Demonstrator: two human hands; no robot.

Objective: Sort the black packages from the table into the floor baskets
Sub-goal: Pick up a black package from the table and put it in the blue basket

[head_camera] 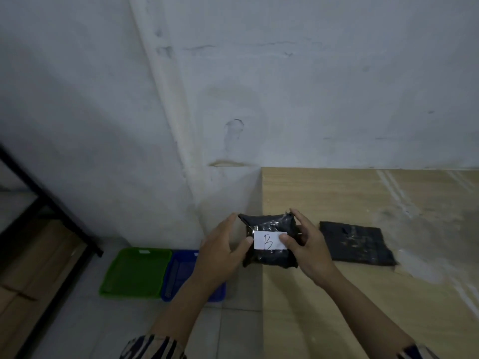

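Two hands on one black pkg at the desk's left edge.
Head view: pkg (269, 242) is crinkled glossy black plastic w/ white label (270, 240) reading "B". Left hand (223, 251) and right hand (308, 248) grip its sides, thumbs on label. 2nd black pkg (356, 244) lies flat on desk (363, 307), right of it. Green basket (136, 273) and blue basket (178, 274) sit on floor, left.

Two bare forearms reach in from the bottom edge. The left hand (223, 248) and right hand (308, 251) wear no gloves, rings or watch. Each arm ends in a sleeve cuff at the frame's bottom: dark fabric with pale stripes, the left sleeve (153, 348) showing more than the right sleeve (417, 352).
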